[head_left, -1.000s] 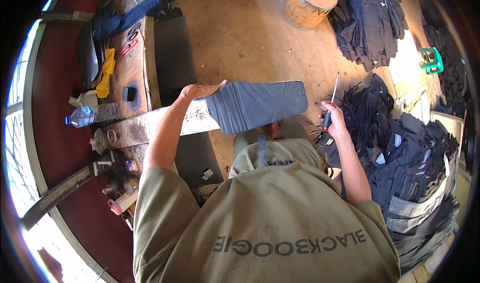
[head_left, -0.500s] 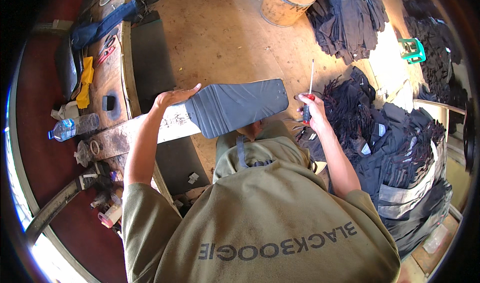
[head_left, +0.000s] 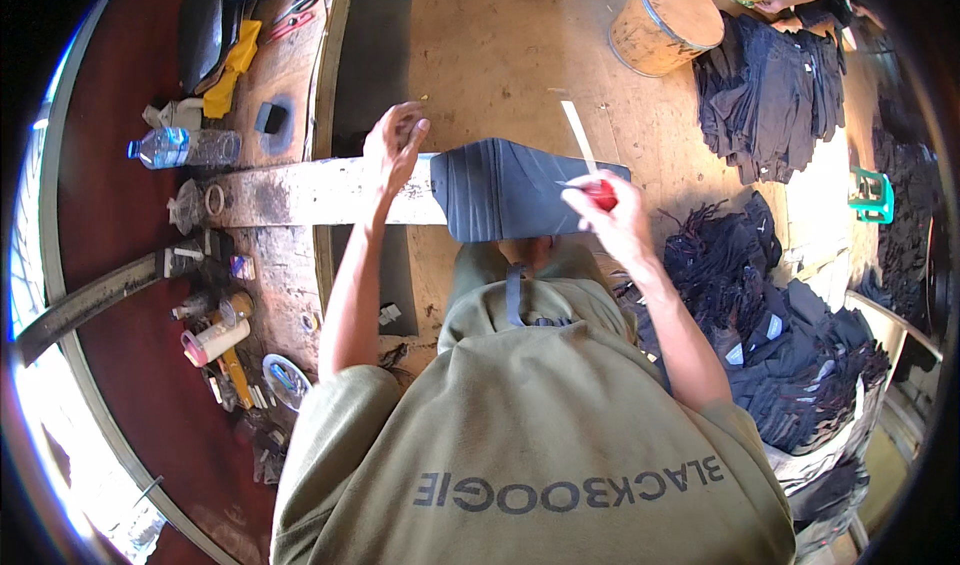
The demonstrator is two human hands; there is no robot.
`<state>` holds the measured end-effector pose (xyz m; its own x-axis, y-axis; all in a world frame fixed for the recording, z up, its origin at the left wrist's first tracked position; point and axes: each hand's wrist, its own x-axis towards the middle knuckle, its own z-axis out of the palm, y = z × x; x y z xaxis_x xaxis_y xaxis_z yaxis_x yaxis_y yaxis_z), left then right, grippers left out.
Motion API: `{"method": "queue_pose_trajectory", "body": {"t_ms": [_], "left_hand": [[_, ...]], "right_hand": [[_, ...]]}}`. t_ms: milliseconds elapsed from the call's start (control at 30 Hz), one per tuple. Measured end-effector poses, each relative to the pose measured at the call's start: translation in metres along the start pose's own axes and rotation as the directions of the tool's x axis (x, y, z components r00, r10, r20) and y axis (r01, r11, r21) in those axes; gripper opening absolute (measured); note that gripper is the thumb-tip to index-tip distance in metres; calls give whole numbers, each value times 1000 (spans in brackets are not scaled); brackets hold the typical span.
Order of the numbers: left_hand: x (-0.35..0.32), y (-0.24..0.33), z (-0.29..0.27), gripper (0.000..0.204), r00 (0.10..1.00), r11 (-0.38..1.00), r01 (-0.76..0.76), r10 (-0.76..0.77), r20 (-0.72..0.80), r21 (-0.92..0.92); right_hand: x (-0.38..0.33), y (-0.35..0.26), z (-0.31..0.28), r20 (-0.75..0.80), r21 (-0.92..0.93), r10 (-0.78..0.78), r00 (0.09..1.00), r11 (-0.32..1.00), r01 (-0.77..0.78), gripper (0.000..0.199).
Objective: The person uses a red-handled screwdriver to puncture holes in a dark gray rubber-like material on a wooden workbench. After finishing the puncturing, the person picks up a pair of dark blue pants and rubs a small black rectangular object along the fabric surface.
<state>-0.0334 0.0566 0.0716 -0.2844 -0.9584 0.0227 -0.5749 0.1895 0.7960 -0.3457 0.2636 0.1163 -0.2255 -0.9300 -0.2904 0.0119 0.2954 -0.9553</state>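
Observation:
A black padded panel with stitched ridges (head_left: 515,190) lies over the end of a pale, scuffed plank (head_left: 275,197) in front of my body. My left hand (head_left: 395,150) is raised above the plank, left of the panel and apart from it. Its fingers are loosely bent and spread, with nothing between them. Over the panel's right end, my right hand (head_left: 622,210) is closed around a screwdriver (head_left: 600,195) with a red handle. Its pale shaft points away from me, smeared by motion. My fingers cover part of the handle.
Left, a bench holds a plastic bottle (head_left: 190,149), yellow cloth (head_left: 232,68), red-handled scissors (head_left: 292,27) and a black block (head_left: 269,119). Right are heaps of dark garments (head_left: 770,95), a round drum (head_left: 665,25) and a green stool (head_left: 872,196). Another person's arms show at the top right.
My left hand has let go of the panel and lifted off. The panel now rests on the plank. My right hand has brought the screwdriver over the panel's right end. The view has shifted.

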Motion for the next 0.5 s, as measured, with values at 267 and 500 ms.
{"method": "queue_pose_trajectory", "body": {"t_ms": [267, 500], "left_hand": [[-157, 17, 28, 33, 699, 72, 619, -504, 507, -782], [-161, -29, -4, 23, 697, 85, 631, -499, 515, -771]], "right_hand": [[12, -7, 138, 199, -325, -29, 980, 941, 94, 26], [1, 6, 194, 200, -394, -10, 980, 915, 90, 34]]}}
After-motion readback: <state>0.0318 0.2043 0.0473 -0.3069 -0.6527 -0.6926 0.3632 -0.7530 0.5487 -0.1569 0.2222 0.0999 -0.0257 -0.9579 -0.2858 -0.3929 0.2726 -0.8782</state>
